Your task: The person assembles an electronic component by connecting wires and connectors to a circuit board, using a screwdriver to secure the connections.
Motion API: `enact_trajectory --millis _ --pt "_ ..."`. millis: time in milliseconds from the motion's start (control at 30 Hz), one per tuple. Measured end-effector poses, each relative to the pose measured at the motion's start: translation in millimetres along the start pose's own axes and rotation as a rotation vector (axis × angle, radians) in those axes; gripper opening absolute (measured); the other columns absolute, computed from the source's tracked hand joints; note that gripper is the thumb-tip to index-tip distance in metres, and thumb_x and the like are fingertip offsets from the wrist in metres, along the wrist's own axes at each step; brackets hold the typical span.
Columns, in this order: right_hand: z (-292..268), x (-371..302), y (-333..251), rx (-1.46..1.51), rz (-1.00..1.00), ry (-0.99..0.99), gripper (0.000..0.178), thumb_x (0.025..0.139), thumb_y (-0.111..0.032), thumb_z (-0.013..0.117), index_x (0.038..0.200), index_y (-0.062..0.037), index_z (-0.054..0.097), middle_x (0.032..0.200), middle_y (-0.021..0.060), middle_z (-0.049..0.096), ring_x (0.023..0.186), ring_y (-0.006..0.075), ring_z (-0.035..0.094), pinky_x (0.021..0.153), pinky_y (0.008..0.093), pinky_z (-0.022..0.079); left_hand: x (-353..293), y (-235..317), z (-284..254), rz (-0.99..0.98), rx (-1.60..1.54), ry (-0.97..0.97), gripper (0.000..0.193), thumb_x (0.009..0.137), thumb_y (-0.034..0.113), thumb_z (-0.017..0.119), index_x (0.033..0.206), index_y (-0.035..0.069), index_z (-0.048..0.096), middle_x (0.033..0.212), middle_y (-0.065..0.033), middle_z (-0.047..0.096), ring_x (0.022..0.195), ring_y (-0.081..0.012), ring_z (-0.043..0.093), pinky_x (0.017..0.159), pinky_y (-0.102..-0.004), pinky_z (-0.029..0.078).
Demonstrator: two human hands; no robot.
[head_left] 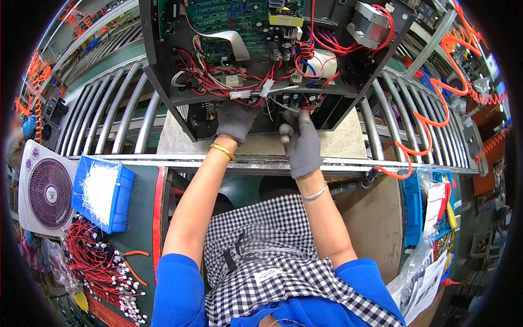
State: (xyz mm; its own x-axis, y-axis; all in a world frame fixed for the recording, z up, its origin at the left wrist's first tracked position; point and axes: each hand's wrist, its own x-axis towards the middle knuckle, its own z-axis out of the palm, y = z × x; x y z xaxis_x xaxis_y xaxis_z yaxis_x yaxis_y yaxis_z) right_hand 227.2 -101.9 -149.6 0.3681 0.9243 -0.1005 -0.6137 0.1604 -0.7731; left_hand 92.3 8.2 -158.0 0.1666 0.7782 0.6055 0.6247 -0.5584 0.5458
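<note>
A black metal chassis (256,101) full of circuit boards and wiring stands in front of me. My left hand (237,121), in a grey glove, reaches into its near lower section; its fingertips are hidden under the wire bundle. My right hand (303,143), also gloved, is closed at the chassis's front, the fingers curled and the thumb pointing up. A thin white cable tie (283,106) runs from the wiring to its fingertips, pinched there. Red and black wires (210,82) cross the shelf above both hands, with a white tag (266,88) among them.
Roller conveyor bars (117,111) extend to both sides. At left are a fan (50,193), a blue bin (122,201) of white cable ties, a heap of red wires (98,267) and orange-handled pliers (136,253). An orange coiled hose (430,131) and blue toolbox (417,204) are at right.
</note>
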Motion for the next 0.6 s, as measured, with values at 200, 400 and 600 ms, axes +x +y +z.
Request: enact_trajectory --millis 200,400,600 --pt "10 6 3 0.104 0.356 -0.271 0.038 0.105 -0.042 0.046 0.117 -0.0089 0.062 0.084 -0.0001 0.063 0.059 0.0097 0.055 0.043 0.0197 0.037 1 -15 8 -0.028 0.089 -0.141 0.047 0.084 0.054 0.063 0.097 0.010 0.072 0.093 -0.0180 0.071 0.088 -0.0395 0.067 0.075 -0.0469 0.054" --pt "20 21 2 0.445 0.565 -0.356 0.027 0.103 -0.033 0.048 0.088 -0.0130 0.057 0.063 -0.0055 0.043 0.050 0.0082 0.039 0.039 0.0203 0.029 2 -6 5 -0.117 0.056 -0.199 0.042 0.084 0.049 0.062 0.097 0.011 0.072 0.092 -0.0182 0.071 0.087 -0.0385 0.068 0.074 -0.0464 0.054" --pt "10 31 3 0.761 0.643 -0.485 0.038 0.098 -0.024 0.043 0.061 -0.0159 0.037 0.047 -0.0028 0.025 0.037 0.0103 0.025 0.035 0.0234 0.024 3 -8 3 -0.002 0.208 -0.220 0.043 0.084 0.051 0.060 0.098 0.012 0.072 0.095 -0.0166 0.072 0.088 -0.0368 0.069 0.073 -0.0452 0.054"
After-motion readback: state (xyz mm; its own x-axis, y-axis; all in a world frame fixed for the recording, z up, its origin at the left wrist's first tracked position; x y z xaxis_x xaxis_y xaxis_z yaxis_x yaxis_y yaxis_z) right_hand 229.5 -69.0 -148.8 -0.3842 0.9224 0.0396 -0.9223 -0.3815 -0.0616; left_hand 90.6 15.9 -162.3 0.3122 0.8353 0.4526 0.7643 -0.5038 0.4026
